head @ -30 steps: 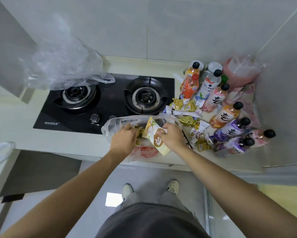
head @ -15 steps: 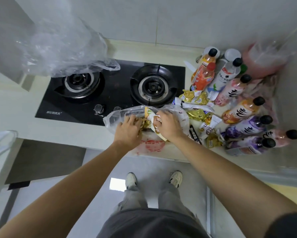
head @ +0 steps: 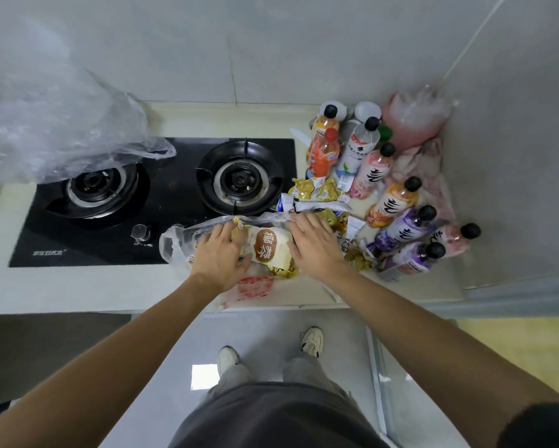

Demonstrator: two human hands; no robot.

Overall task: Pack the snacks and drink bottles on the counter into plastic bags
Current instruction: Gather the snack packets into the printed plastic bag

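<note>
White snack packet (head: pixel 269 248) with brown round label lying inside clear crinkly plastic bag (head: pixel 181 240) at counter (head: pixel 87 286) front edge, long axis running left-front to right-back. Left hand (head: pixel 221 258) pressing bag, fingers spread. Right hand (head: pixel 313 245) lying flat, fingers straight, on bag's right rim. Drink bottles (head: pixel 397 202) leaning toward right wall, black caps pointing back-right. Glossy black 2-burner stove (head: pixel 162 202) sitting left.

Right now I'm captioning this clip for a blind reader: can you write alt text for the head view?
Two bare hands, left hand and right hand, rest on a clear plastic bag holding a snack pack at the counter edge. Drink bottles and loose snacks crowd the right, beside a black two-burner stove.
</note>
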